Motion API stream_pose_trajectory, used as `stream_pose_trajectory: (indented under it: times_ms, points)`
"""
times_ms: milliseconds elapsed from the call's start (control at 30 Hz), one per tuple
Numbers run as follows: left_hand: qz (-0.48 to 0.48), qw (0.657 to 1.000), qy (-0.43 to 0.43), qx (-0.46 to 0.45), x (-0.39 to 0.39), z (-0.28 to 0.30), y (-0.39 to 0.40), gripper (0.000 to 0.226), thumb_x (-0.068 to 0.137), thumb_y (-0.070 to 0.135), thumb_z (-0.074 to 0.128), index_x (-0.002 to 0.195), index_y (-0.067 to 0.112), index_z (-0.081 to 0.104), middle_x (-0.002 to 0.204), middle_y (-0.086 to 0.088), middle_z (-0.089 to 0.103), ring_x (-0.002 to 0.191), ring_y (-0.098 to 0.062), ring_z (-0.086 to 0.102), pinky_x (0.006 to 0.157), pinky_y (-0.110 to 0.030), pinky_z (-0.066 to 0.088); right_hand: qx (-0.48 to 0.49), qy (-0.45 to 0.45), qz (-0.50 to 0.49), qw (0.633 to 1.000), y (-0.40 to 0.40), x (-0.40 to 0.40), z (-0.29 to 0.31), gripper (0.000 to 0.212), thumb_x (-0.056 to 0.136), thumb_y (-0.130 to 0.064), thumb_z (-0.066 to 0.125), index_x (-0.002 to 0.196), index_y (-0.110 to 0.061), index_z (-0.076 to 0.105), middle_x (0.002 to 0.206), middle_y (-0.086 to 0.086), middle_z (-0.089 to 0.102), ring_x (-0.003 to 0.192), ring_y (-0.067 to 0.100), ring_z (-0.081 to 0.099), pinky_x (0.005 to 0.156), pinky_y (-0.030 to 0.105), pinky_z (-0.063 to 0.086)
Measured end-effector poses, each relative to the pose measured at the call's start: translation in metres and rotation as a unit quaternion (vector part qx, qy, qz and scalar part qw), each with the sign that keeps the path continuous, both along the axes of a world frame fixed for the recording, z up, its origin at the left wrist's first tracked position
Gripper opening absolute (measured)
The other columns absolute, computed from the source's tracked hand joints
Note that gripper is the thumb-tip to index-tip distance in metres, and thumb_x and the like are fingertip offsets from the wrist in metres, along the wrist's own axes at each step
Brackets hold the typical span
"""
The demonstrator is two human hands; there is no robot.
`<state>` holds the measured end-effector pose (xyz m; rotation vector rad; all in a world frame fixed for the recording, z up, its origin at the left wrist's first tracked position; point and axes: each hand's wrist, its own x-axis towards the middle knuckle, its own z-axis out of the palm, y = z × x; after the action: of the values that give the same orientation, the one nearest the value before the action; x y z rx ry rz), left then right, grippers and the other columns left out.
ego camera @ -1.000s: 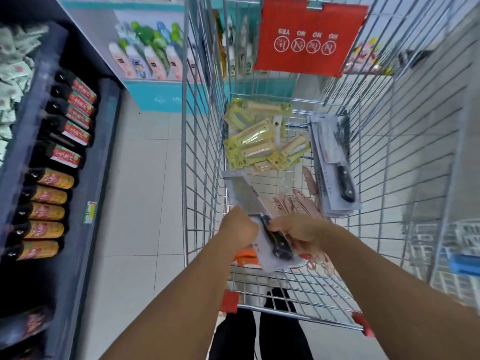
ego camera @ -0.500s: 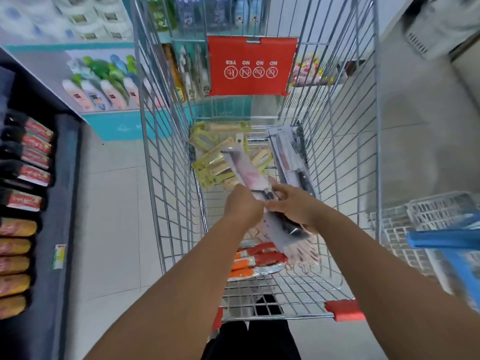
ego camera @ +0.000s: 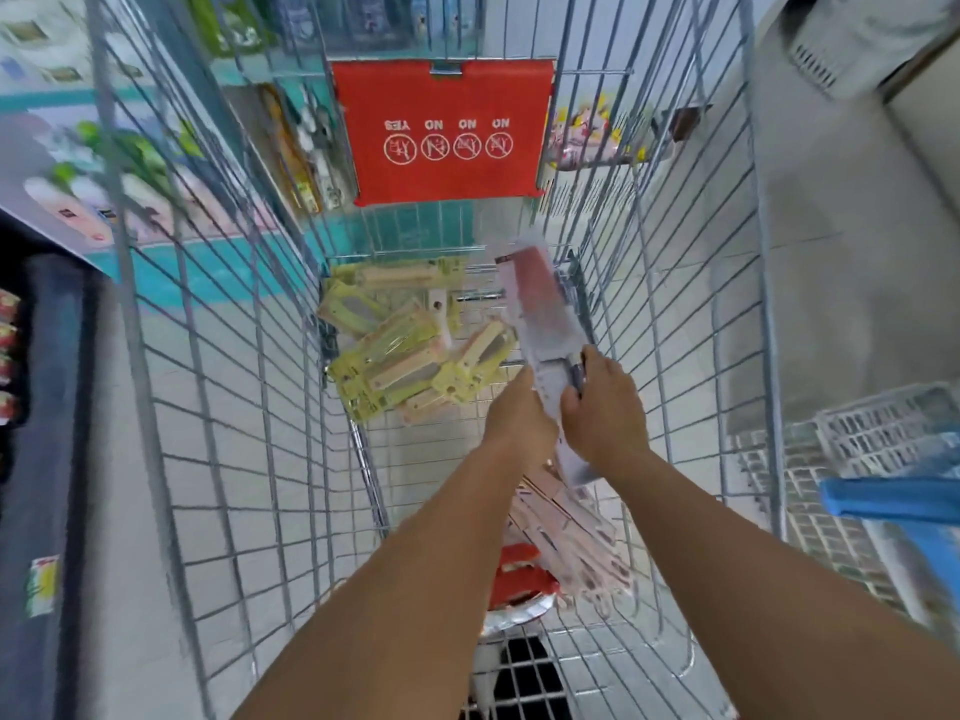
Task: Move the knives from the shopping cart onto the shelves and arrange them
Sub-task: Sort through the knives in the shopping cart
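A packaged cleaver with a wide blade and dark handle is lifted above the wire shopping cart, blade pointing away from me. My left hand grips the left edge of its package. My right hand grips the handle end. On the cart floor lie several yellow-carded knives at the far end and several pink-carded knives under my forearms. A red-and-orange pack lies near the cart's near end.
A red sign hangs on the cart's far wall. Dark shelving with bottles stands at the left. A white basket with a blue handle is at the right. Tiled floor surrounds the cart.
Both hands have raised the packaged cleaver higher and further right in the cart. The view has swung right, so the left bottle shelf has slid almost out of sight.
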<state>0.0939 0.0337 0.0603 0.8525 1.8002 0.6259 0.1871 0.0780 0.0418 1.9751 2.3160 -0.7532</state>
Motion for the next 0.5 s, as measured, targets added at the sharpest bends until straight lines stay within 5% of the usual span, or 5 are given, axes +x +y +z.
stream_pose_trajectory:
  times_ms: [133, 300, 500]
  points:
    - [-0.018, 0.999, -0.008, -0.033, 0.005, -0.015, 0.012, 0.044, 0.093, 0.003, 0.044, 0.135, 0.019, 0.043, 0.12, -0.002, 0.056, 0.104, -0.027, 0.058, 0.079, -0.034, 0.049, -0.012, 0.0, -0.013, 1.0, 0.014, 0.002, -0.015, 0.044, 0.092, -0.02, 0.047, 0.134, -0.007, 0.04, 0.131, 0.012, 0.051, 0.119, 0.034, 0.046, 0.099, 0.042, 0.041]
    - [-0.047, 0.995, -0.043, -0.082, 0.005, -0.037, 0.019, 0.042, 0.096, 0.01, 0.045, 0.136, 0.02, 0.042, 0.121, -0.003, 0.056, 0.109, -0.027, 0.058, 0.088, -0.034, 0.048, -0.042, 0.042, -0.052, 0.997, 0.017, 0.004, -0.029, 0.028, 0.095, -0.017, 0.044, 0.121, -0.012, 0.052, 0.113, 0.009, 0.059, 0.104, 0.031, 0.057, 0.088, 0.043, 0.049]
    - [0.013, 0.993, -0.073, -0.094, 0.001, -0.064, 0.017, 0.046, 0.089, 0.018, 0.063, 0.131, 0.022, 0.046, 0.122, -0.005, 0.057, 0.105, -0.025, 0.059, 0.095, -0.04, 0.05, -0.055, 0.052, -0.036, 0.996, 0.014, 0.011, -0.046, 0.037, 0.093, -0.008, 0.044, 0.13, -0.006, 0.047, 0.138, 0.012, 0.041, 0.121, 0.028, 0.045, 0.098, 0.035, 0.039]
